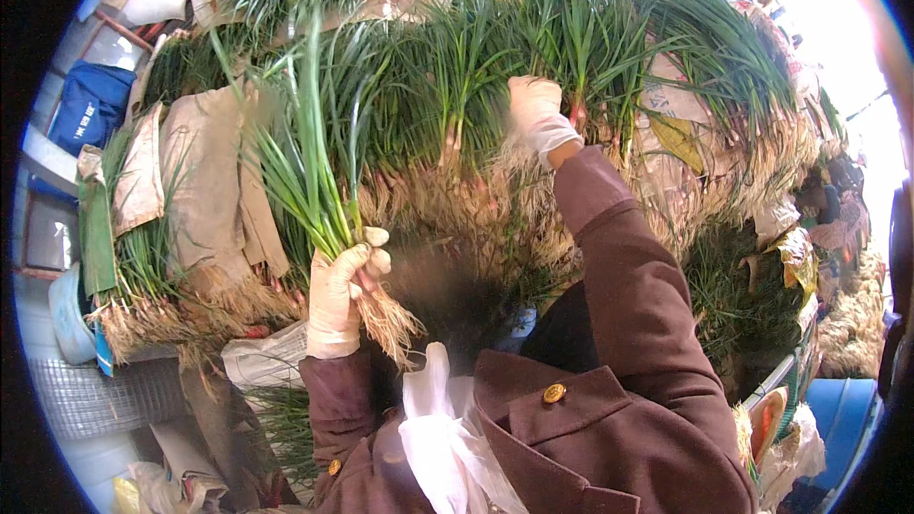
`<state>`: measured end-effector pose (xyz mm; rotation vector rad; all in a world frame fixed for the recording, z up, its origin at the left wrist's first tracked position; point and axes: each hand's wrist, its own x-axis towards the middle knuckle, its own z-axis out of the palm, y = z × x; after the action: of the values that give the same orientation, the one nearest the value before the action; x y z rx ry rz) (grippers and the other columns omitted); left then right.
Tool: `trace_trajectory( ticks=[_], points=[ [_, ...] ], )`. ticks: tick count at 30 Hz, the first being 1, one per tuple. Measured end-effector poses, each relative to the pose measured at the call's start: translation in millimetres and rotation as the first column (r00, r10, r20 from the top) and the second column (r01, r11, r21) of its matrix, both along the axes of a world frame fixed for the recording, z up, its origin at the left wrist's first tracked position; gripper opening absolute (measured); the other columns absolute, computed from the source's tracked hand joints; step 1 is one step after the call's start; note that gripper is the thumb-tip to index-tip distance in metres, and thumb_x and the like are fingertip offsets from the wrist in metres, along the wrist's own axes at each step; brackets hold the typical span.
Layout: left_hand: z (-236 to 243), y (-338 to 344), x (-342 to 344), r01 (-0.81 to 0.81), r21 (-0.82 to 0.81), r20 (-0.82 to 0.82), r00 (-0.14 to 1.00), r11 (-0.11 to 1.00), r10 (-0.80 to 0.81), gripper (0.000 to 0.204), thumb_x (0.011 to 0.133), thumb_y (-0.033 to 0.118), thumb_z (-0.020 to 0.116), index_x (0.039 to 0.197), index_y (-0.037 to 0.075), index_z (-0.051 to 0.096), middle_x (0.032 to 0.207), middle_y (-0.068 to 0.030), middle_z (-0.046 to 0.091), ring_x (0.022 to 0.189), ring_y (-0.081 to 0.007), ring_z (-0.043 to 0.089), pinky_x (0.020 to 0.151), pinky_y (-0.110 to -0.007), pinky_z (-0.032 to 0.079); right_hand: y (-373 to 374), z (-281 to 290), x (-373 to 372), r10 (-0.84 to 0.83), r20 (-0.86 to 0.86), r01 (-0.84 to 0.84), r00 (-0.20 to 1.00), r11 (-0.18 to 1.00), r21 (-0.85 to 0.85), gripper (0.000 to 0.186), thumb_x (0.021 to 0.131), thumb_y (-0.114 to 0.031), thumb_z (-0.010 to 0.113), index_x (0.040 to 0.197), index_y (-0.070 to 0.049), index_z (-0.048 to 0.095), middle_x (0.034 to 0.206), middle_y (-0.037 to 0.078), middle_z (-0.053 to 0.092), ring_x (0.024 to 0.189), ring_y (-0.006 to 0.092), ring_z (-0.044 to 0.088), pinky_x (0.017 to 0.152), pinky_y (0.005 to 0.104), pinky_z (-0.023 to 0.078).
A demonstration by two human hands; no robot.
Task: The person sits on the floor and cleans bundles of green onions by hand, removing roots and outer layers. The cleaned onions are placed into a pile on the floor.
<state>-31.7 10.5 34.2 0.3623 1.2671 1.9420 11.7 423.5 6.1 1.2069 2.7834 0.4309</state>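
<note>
My gloved left hand (pixel 338 290) grips a small bunch of green onions (pixel 319 190) at left of centre, leaves upright and pale roots (pixel 390 324) hanging below. My gloved right hand (pixel 536 109) reaches into a long, dense row of green onions (pixel 447 57) with reddish-white stems and stringy roots. Its fingers are curled, and what they hold is hidden among the stalks. A reddish stem (pixel 577 112) shows just beside them.
Stiff tan sheets (pixel 200 181) cover onions at left, near a blue bag (pixel 90 107) and wire mesh (pixel 105 395). Printed sacks (pixel 666 100) lie among leaves at right. A blue barrel (pixel 838 438) stands lower right; more heaped bundles (pixel 843 343) are behind it.
</note>
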Motion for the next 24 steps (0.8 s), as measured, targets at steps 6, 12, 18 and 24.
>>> trace_trajectory(
  ticks=[6,12,18,24],
  points=[
    [-5.4,3.8,4.4,0.006,0.067,0.068,0.998,0.998,-0.010,0.024,0.087,0.006,0.062,0.109,-0.003,0.064,0.091,-0.0126,0.071,0.066,-0.0137,0.066,0.053,-0.022,0.050,2.3,6.3,-9.4,-0.064,0.190,0.064,0.980,0.998,0.009,0.034,0.088,-0.018,0.062,0.121,-0.011,0.067,0.121,0.007,0.068,0.109,0.0250,0.066,0.079,0.0418,0.055],
    [-3.0,-9.5,-0.5,-0.022,-0.033,0.022,0.999,0.999,0.023,0.027,0.086,0.011,0.063,0.106,-0.007,0.064,0.072,-0.0095,0.067,0.055,-0.0110,0.061,0.052,-0.021,0.051,-13.6,27.2,29.7,0.073,-0.417,-0.126,0.906,0.987,-0.102,0.023,0.092,-0.031,0.059,0.097,-0.010,0.067,0.095,0.012,0.072,0.091,0.0285,0.070,0.078,0.0411,0.054],
    [-10.0,-7.7,-11.3,-0.065,0.065,0.034,0.997,0.996,0.063,0.025,0.087,0.011,0.061,0.106,-0.004,0.066,0.073,-0.0085,0.067,0.052,-0.0093,0.056,0.047,-0.018,0.043,-140.5,47.8,118.5,0.294,-0.461,-0.508,0.837,0.730,-0.458,0.040,0.091,-0.045,0.061,0.103,-0.008,0.065,0.098,0.016,0.068,0.091,0.0322,0.067,0.081,0.0409,0.053],
    [-3.9,-9.2,-7.7,-0.097,0.057,0.007,0.995,0.994,0.097,0.028,0.087,0.016,0.062,0.107,-0.003,0.065,0.075,-0.0080,0.066,0.057,-0.0066,0.055,0.048,-0.016,0.040,-186.2,29.3,137.3,0.503,-0.151,-0.401,0.851,0.435,-0.806,0.052,0.086,-0.055,0.059,0.110,-0.009,0.066,0.106,0.015,0.068,0.103,0.0332,0.064,0.091,0.0429,0.050]
  ],
)
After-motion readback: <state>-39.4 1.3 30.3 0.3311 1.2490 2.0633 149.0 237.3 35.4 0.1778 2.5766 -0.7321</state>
